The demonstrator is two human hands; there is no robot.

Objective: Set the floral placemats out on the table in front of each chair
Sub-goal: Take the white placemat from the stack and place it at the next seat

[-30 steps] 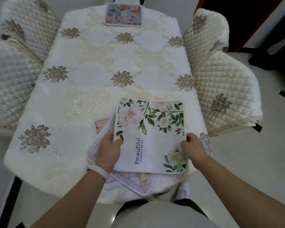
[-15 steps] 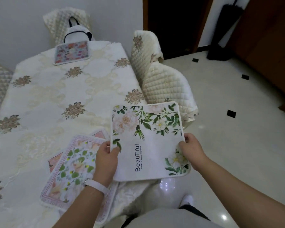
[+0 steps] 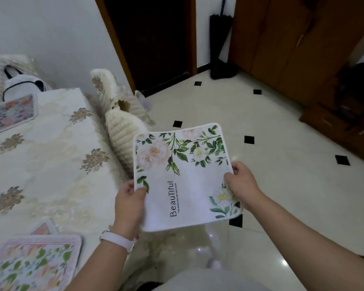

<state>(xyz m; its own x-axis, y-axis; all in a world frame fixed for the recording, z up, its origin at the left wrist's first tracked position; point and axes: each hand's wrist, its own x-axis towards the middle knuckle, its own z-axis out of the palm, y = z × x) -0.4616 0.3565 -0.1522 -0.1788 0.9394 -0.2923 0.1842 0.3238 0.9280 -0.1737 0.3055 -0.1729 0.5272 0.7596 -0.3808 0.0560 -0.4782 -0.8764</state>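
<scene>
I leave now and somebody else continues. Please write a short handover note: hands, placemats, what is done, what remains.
Left hand and right hand each grip a side edge of the white square leaf-printed placemat, held over the floor beside the cream-clothed table.
Done: one pink floral placemat lies at the far end.
Left: place the held one by the quilted cream chair, then the near-corner pink-bordered placemats.

White mat [image 3: 187,185]: pink blooms, green leaves, black lettering. Cream cloth [image 3: 51,164] with brown-gold flower motifs. Cream floor [image 3: 282,185], black diamond insets. White wristband [image 3: 117,240].
</scene>
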